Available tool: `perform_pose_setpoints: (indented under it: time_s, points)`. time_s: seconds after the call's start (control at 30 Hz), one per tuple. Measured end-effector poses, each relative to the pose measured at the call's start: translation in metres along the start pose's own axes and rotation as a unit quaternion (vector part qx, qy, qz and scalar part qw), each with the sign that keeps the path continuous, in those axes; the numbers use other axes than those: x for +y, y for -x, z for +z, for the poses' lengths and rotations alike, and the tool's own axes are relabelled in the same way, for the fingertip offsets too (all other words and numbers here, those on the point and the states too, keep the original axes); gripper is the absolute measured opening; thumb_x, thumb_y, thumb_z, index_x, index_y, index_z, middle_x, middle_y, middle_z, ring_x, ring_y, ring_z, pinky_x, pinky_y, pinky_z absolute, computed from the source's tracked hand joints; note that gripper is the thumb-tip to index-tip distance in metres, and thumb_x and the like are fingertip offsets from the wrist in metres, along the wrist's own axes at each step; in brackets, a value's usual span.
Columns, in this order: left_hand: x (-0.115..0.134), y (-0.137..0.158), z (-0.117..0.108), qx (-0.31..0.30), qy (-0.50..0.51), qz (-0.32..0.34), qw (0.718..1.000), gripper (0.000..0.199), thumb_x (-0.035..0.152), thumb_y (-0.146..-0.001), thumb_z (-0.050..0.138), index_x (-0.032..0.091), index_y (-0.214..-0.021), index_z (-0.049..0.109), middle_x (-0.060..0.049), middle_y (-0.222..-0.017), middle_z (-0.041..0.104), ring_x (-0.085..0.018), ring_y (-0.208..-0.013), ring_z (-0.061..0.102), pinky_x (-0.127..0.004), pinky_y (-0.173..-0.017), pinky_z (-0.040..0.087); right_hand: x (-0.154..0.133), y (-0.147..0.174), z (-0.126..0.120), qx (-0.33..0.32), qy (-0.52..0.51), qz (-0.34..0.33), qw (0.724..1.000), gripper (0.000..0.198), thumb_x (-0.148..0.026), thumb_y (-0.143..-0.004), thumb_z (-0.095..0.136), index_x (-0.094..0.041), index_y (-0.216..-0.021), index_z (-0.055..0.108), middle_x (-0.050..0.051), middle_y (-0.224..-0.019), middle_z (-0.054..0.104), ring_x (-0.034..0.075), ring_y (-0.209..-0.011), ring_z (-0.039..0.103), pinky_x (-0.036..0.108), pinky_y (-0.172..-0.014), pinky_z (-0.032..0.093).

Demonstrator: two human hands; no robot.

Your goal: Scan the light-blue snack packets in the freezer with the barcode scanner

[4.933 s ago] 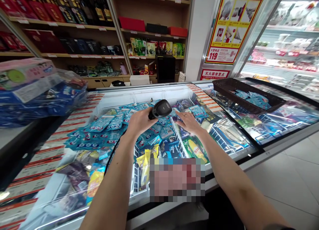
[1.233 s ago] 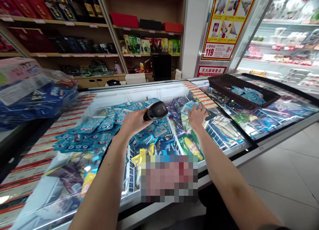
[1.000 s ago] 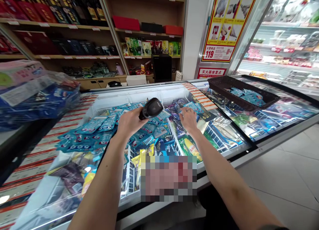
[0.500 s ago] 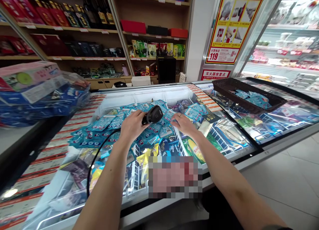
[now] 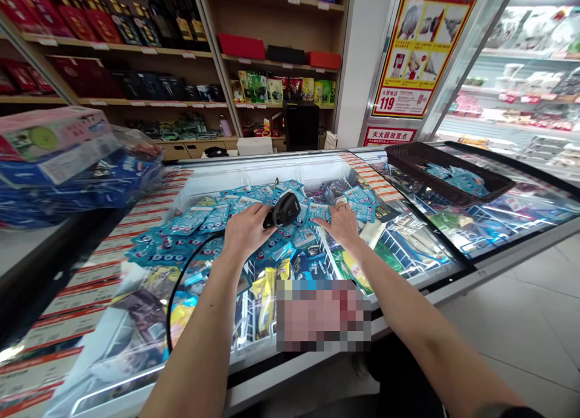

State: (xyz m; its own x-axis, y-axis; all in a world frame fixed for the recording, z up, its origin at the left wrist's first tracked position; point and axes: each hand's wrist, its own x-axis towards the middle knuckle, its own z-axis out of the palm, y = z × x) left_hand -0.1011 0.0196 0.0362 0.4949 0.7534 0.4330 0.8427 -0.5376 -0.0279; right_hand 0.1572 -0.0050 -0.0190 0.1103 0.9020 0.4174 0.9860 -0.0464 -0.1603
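My left hand (image 5: 246, 229) is wrapped around a black handheld barcode scanner (image 5: 287, 209), whose head points to the right over the freezer's glass top. From it a black cable (image 5: 181, 272) curves down toward me. My right hand (image 5: 343, 226) rests on the blue packets to the right of the scanner, thumb and fingers apart; it grips nothing that I can see. Many small blue packets (image 5: 190, 221) with printed labels lie heaped across the glass under and around both hands. Single packets (image 5: 319, 211) lie between the scanner and my right hand.
Under the glass of the chest freezer (image 5: 281, 161) are wire baskets with bagged goods. A dark brown tray (image 5: 493, 191) with some blue packets stands at right. Plastic-wrapped boxes (image 5: 67, 158) are piled at left. Shelves (image 5: 217, 73) with bottles and packages stand behind.
My right hand has shifted to the right over the packets, its fingers spread wider. My left hand and the scanner have moved slightly to the right.
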Motion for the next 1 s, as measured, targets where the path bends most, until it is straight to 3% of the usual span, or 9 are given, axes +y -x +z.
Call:
perform_pose_setpoints:
  time_s: [0.27, 0.4, 0.57, 0.77, 1.0]
  points:
    - [0.004, 0.001, 0.0, -0.017, -0.001, 0.006, 1.0, 0.038, 0.046, -0.085, 0.043, 0.025, -0.114, 0.055, -0.007, -0.109, 0.065, -0.026, -0.097, 0.061, -0.03, -0.063, 0.041, 0.012, -0.005, 0.003, -0.01, -0.031, 0.026, 0.999, 0.065, -0.063, -0.084, 0.042, -0.012, -0.123, 0.053, 0.017, -0.111, 0.058, 0.028, -0.11, 0.047, 0.038, -0.094, 0.035]
    - [0.005, 0.0, 0.0, -0.023, -0.001, 0.009, 1.0, 0.039, 0.046, -0.084, 0.043, 0.025, -0.115, 0.054, -0.006, -0.11, 0.065, -0.026, -0.096, 0.062, -0.031, -0.063, 0.042, 0.015, -0.006, 0.004, -0.015, -0.024, 0.044, 0.999, 0.063, -0.063, -0.083, 0.045, -0.011, -0.115, 0.057, 0.02, -0.112, 0.057, 0.03, -0.113, 0.045, 0.041, -0.093, 0.036]
    - [0.006, 0.0, 0.002, -0.023, 0.009, 0.013, 1.0, 0.04, 0.046, -0.083, 0.045, 0.024, -0.116, 0.054, -0.005, -0.112, 0.065, -0.025, -0.097, 0.062, -0.029, -0.063, 0.041, 0.021, -0.008, 0.009, -0.002, -0.076, 0.052, 0.996, 0.051, -0.056, -0.082, 0.053, -0.013, -0.109, 0.057, 0.015, -0.109, 0.06, 0.027, -0.109, 0.049, 0.038, -0.092, 0.037]
    - [0.012, -0.002, 0.002, -0.048, 0.0, 0.025, 0.999, 0.041, 0.05, -0.083, 0.044, 0.024, -0.113, 0.055, -0.006, -0.111, 0.066, -0.025, -0.093, 0.063, -0.028, -0.06, 0.04, 0.022, -0.008, 0.004, 0.028, -0.192, 0.081, 0.978, 0.04, -0.038, -0.093, 0.037, -0.017, -0.126, 0.041, 0.008, -0.1, 0.065, 0.021, -0.084, 0.061, 0.03, -0.075, 0.042]
    - [0.016, -0.003, 0.0, -0.064, -0.007, 0.02, 0.998, 0.039, 0.051, -0.084, 0.042, 0.024, -0.109, 0.055, -0.005, -0.104, 0.067, -0.024, -0.089, 0.063, -0.028, -0.058, 0.039, 0.024, -0.01, -0.002, 0.054, -0.203, 0.066, 0.975, 0.038, -0.033, -0.094, 0.029, -0.02, -0.126, 0.045, 0.005, -0.09, 0.066, 0.02, -0.081, 0.061, 0.028, -0.074, 0.042]
